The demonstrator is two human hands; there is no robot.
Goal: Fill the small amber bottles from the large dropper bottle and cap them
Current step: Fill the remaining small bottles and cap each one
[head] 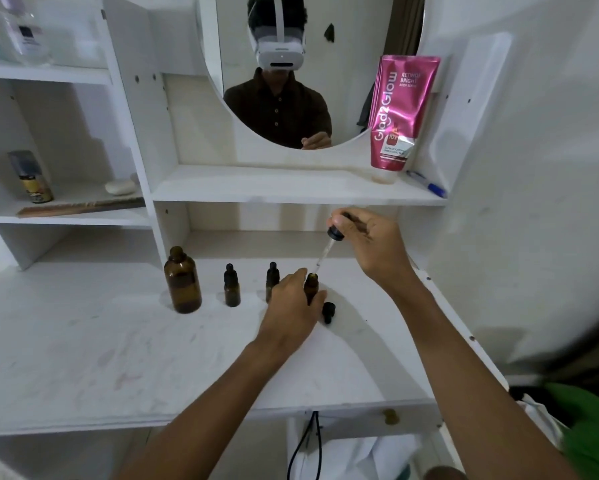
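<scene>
Done so far: the first capped bottle [232, 286] and the second capped bottle [272, 277] stand with their droppers on. They look finished, though the dark glass hides how full they are.
On the go: the open small bottle [311, 284] is the one being filled, third in the row and with no cap on.
Left to do: I'd say finish this fill, cap it, then put the dropper back in the big bottle. No other small bottles show.
Left hand: the left hand [291, 308] is wrapped round the open small bottle and steadies it upright on the table [118, 341].
Right hand: up above, the right hand [371, 244] pinches the dropper [326, 252] by its black top, with the glass tube slanting down and to the left.
Dropper to bottle: the tip is right at the mouth of the open small bottle. Whether it is just inside or just over the rim is too fine to tell.
Loose cap: the small cap [328, 311] lies on its side on the table, just right of the left hand.
Big bottle: the large bottle [182, 280] stands open at the left end of the row, well apart from both hands.
</scene>
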